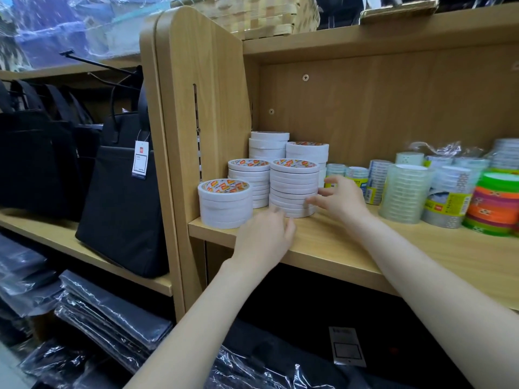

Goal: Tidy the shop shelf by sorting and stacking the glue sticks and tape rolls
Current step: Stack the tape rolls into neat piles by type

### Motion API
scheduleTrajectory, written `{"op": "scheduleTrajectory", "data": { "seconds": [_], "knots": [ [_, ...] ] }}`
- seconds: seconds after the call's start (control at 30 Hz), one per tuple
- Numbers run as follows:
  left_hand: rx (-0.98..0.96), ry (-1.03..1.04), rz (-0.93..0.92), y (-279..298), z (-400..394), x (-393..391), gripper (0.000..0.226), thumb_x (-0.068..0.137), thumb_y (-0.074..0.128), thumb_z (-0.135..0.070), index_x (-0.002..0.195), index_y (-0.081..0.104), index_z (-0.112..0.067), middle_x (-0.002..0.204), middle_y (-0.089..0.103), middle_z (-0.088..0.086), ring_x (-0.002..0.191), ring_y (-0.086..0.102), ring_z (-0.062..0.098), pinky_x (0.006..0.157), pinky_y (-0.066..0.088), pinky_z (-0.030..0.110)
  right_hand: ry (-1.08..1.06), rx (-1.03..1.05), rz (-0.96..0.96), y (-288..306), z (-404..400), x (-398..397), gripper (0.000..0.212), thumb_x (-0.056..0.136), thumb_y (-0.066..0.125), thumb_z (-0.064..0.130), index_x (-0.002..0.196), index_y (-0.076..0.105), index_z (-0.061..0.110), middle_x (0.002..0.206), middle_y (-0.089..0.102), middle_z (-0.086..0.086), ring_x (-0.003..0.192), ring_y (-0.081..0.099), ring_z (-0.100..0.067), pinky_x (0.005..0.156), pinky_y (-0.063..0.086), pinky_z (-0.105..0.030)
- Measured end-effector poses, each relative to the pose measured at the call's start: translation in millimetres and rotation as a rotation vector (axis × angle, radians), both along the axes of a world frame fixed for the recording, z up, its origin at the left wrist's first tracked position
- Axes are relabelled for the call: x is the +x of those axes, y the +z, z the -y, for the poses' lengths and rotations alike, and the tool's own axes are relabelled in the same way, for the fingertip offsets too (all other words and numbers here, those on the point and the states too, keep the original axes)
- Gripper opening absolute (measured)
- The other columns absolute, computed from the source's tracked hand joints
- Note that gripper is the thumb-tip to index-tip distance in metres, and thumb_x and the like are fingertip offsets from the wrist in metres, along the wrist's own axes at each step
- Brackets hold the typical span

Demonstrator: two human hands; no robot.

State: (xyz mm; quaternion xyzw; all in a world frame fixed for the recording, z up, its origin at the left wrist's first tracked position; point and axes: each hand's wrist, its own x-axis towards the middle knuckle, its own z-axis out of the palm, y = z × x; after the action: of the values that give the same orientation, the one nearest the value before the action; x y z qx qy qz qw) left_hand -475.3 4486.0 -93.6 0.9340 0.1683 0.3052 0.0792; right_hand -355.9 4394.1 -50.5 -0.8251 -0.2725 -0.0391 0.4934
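Head cam: white tape stacks (294, 188) sit at left end of wooden shelf (351, 248), against side panel (202, 108); shorter stack (224, 204) at front-left corner. Left hand (264, 237) hovers w/ fingers loosely spread near front stack's base, grip wide, holding nothing. Right hand (341, 199) has straight fingers by that stack's right side, grip wide; contact unclear. Clear tape rolls (404, 192) & colored rolls (491, 206) to the right. Black bags (123, 192) on next shelf.
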Motion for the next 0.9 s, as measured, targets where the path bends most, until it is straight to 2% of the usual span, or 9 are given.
{"op": "scheduleTrajectory", "data": {
  "seconds": [0.1,0.2,0.3,0.4,0.5,0.6,0.73,0.9],
  "knots": [
    [-0.088,0.003,-0.214,9,-4,8,0.044,0.096,0.036,-0.042,0.118,0.05,-0.006,0.128,0.049,0.008,0.119,0.047,0.027,0.091,0.041,0.039,-0.023,0.012,0.035,0,-2,-1,0.068,0.073,0.078,0.022,0.13,0.045,0.007,0.12,0.063,-0.01,0.118,0.053,-0.02,0.094,0.036,-0.03],
    [-0.097,0.007,-0.281,12,-5,11,0.055,0.094,0.04,-0.046,0.131,0.042,-0.005,0.137,0.042,0.008,0.124,0.043,0.026,0.097,0.04,0.039,-0.045,0.016,0.072,-1,-6,-1,0.068,0.072,0.079,0.024,0.129,0.046,0.008,0.116,0.065,-0.009,0.121,0.05,-0.023,0.096,0.036,-0.032],
    [-0.099,0.015,-0.252,12,-5,10,0.053,0.094,0.041,-0.046,0.128,0.043,-0.006,0.134,0.044,0.007,0.123,0.044,0.025,0.096,0.04,0.038,-0.042,0.021,0.086,-2,-6,-1,0.069,0.073,0.079,0.024,0.13,0.045,0.008,0.116,0.065,-0.01,0.122,0.049,-0.023,0.098,0.035,-0.034],
    [-0.1,0.01,-0.226,12,-2,6,0.047,0.094,0.043,-0.042,0.125,0.042,-0.006,0.132,0.044,0.007,0.121,0.044,0.026,0.091,0.039,0.038,-0.007,0.034,0.064,-1,-5,0,0.067,0.072,0.079,0.025,0.129,0.049,0.005,0.125,0.06,-0.01,0.12,0.052,-0.021,0.098,0.038,-0.032],
    [-0.094,-0.017,-0.234,13,-2,5,0.047,0.093,0.043,-0.041,0.125,0.04,-0.007,0.132,0.041,0.007,0.12,0.045,0.028,0.089,0.039,0.039,0.071,0.07,0.064,0,-5,-1,0.047,0.072,0.078,0.024,0.113,0.064,0.006,0.119,0.065,-0.008,0.111,0.059,-0.017,0.096,0.045,-0.031],
    [-0.104,-0.024,-0.251,15,-3,5,0.048,0.093,0.044,-0.041,0.127,0.038,-0.007,0.134,0.04,0.007,0.122,0.044,0.028,0.092,0.041,0.039,0.096,0.096,0.07,0,-3,-4,0.037,0.075,0.077,0.02,0.109,0.068,0.008,0.111,0.068,-0.005,0.104,0.062,-0.014,0.086,0.045,-0.025],
    [-0.106,-0.029,-0.233,14,-3,7,0.045,0.092,0.045,-0.04,0.123,0.041,-0.008,0.126,0.044,0.006,0.117,0.047,0.027,0.09,0.042,0.039,0.049,0.086,0.092,2,-4,-8,0.039,0.074,0.077,0.023,0.108,0.067,0.008,0.11,0.068,-0.007,0.102,0.062,-0.017,0.085,0.044,-0.026],
    [-0.118,0.004,-0.227,12,-3,10,0.048,0.091,0.046,-0.04,0.126,0.04,-0.008,0.14,0.037,0.008,0.121,0.045,0.028,0.091,0.04,0.038,-0.015,0.054,0.124,3,-6,-11,0.046,0.072,0.078,0.029,0.108,0.064,0.004,0.111,0.067,-0.01,0.103,0.061,-0.022,0.088,0.044,-0.032]
  ]
}}
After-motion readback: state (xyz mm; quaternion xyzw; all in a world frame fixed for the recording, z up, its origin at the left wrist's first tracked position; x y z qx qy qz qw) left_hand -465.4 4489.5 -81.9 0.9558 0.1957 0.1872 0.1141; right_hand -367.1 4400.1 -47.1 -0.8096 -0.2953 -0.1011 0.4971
